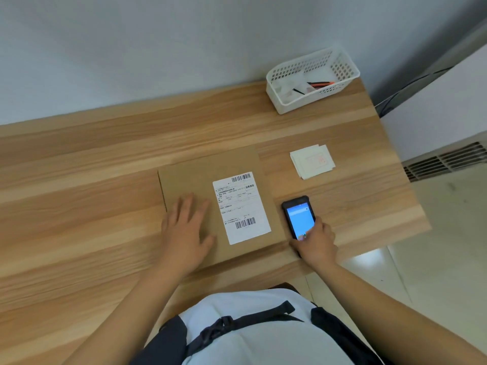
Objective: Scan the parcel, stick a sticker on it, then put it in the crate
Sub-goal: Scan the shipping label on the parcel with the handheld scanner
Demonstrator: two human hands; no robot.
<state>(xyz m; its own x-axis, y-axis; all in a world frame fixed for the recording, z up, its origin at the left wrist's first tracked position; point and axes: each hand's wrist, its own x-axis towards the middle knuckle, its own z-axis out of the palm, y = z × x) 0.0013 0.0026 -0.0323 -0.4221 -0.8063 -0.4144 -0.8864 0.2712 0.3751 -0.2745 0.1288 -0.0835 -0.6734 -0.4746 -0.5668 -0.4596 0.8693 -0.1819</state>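
Flat and spread, the fingers (193,204) of the left hand (184,230) press palm-down on the brown cardboard parcel (210,206), gripping nothing. Beside them, the right hand (316,243) curls its fingers around the lower end of a black handheld scanner (299,217), whose blue screen faces up; the device sits just off the parcel's right edge, low over the bench (79,206), though whether it touches the wood cannot be told. Lying flat near the bench's near edge, the parcel carries a white shipping label (241,208) with barcodes at its top and bottom, just right of the left hand. Farther out, a small stack of white stickers (312,160) rests on the bench beyond the scanner. At the far right corner stands a white perforated basket (312,80) holding pens and slips of paper.
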